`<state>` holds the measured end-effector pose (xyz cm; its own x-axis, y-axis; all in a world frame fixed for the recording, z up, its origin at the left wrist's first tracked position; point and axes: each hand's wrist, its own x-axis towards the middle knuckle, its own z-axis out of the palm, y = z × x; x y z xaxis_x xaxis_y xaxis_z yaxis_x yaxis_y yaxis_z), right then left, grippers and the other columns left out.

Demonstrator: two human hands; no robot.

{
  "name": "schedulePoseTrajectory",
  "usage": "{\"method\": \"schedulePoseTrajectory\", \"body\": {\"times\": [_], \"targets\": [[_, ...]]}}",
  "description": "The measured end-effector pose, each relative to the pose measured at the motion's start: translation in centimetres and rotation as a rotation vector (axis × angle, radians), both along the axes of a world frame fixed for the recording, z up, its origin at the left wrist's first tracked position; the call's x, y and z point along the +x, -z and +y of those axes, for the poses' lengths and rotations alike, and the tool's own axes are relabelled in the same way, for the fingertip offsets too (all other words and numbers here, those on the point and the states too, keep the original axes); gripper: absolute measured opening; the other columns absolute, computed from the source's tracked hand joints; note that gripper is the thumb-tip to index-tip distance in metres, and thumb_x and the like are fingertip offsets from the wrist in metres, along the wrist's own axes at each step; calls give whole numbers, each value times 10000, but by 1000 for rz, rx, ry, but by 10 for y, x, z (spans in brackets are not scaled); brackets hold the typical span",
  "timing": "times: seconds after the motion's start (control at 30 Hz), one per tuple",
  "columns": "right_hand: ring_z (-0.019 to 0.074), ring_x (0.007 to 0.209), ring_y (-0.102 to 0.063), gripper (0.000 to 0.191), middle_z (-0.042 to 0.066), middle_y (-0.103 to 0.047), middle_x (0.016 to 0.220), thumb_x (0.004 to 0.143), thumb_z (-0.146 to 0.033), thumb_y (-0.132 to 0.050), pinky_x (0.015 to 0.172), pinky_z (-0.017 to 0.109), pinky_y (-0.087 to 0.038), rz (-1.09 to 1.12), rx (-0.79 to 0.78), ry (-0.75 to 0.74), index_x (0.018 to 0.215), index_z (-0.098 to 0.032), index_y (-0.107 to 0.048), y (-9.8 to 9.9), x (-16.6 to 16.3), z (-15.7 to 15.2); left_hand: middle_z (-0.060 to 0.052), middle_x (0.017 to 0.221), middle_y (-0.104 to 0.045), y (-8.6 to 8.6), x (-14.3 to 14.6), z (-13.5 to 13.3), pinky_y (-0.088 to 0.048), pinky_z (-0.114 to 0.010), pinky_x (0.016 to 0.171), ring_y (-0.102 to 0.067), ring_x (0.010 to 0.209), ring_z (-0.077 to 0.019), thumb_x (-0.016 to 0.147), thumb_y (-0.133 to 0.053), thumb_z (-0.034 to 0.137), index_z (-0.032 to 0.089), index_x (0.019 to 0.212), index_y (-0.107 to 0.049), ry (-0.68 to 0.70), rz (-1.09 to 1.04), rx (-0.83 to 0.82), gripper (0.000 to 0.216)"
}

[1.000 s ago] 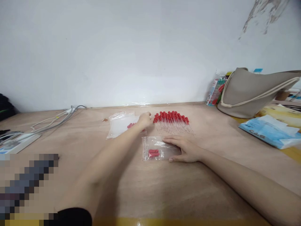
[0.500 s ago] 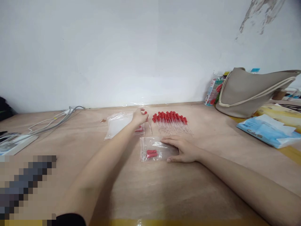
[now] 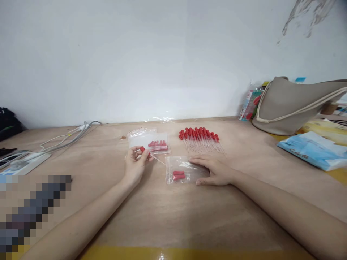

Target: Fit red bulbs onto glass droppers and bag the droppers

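My left hand [image 3: 137, 162] pinches a glass dropper [image 3: 155, 157] by its red rubber bulb; the clear tube points right, its tip close to the left end of a clear zip bag [image 3: 170, 164]. In that bag lie two droppers whose red bulbs [image 3: 179, 175] face left. My right hand [image 3: 215, 170] rests with fingers spread on the bag's right part, flat against the table. Behind the bag, a fanned heap of loose droppers [image 3: 199, 134] lies with bulbs away from me. Behind my left hand is a stack of filled bags [image 3: 159, 144] with several red bulbs inside.
A power strip [image 3: 29, 162] with cables [image 3: 70, 137] lies at the left. On the right stand a grey bag [image 3: 290, 108] and a clear plastic bottle [image 3: 249, 104], with a blue tissue pack [image 3: 311, 150] in front. A white wall [image 3: 135, 61] closes the back.
My left hand has come left and nearer from beside the loose droppers, bringing one dropper, now tilted toward the bag. The stacked bags are uncovered. My right hand stays on the bag.
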<state>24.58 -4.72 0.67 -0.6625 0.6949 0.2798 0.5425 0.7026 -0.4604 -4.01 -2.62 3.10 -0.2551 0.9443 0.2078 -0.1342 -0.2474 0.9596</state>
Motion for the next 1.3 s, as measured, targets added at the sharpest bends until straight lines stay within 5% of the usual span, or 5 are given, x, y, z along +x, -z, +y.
{"method": "schedulePoseTrajectory", "body": {"times": [0.17, 0.37, 0.77, 1.3], "targets": [[257, 1197, -384, 768, 107, -429, 1308, 660, -563, -615, 996, 422, -313, -4, -21, 9, 1298, -193, -398, -1, 0, -1, 43, 712, -553, 6, 11, -8, -528, -254, 638, -594, 634, -88, 523, -755, 293, 160, 810, -464, 55, -18, -52, 430], [259, 1195, -387, 753, 101, -431, 1307, 660, -552, -621, 993, 422, -314, 14, -27, 2, 1293, -205, -406, -2, -1, -2, 30, 618, -588, 9, 8, -14, -450, -176, 492, -544, 503, -63, 520, -768, 267, 134, 675, -516, 192, 256, -82, 324], [270, 1181, -402, 756, 115, -443, 1294, 658, -565, -615, 981, 437, -326, 9, -15, 9, 1288, -197, -413, -3, -1, -3, -56, 772, -688, 17, 8, -18, -508, -277, 687, -639, 695, -152, 595, -715, 289, 139, 759, -643, 473, 457, -106, 233], [270, 1174, -409, 694, 119, -437, 1296, 696, -528, -599, 963, 443, -344, 30, 17, 30, 1278, -195, -420, -4, -2, -4, 42, 560, -486, 24, 22, -17, -293, -185, 463, -372, 483, -70, 634, -649, 286, 159, 717, -575, 370, 800, 41, 169]]}}
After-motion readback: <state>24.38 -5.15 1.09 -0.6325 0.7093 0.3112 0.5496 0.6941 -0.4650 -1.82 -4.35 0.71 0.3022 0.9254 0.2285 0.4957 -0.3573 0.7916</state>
